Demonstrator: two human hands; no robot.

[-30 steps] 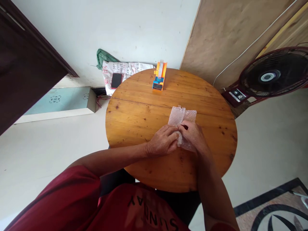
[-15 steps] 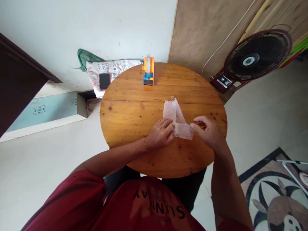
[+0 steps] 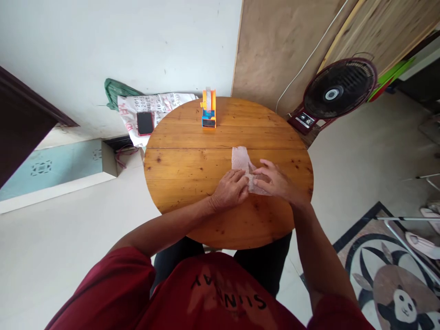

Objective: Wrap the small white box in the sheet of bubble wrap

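Pale pink, translucent bubble wrap (image 3: 239, 158) lies folded on the round wooden table (image 3: 178, 169), with one strip toward the back and another toward the right. My left hand (image 3: 231, 189) presses on its left side, fingers together at the wrap's edge. Over the right-hand strip is my right hand (image 3: 273, 181), its fingers apart and touching the wrap. Part of the wrap is hidden under both hands.
An orange and blue tape dispenser (image 3: 209, 110) stands at the table's back edge. Beyond the back left edge, a dark phone (image 3: 145, 123) rests on a printed white bag (image 3: 127, 117). A fan (image 3: 332, 94) stands behind at the right.
My right hand has moved left over the wrap, and its fingers have spread. The wrap's raised right part now lies lower. My left hand stays on the wrap, and the view has shifted slightly.
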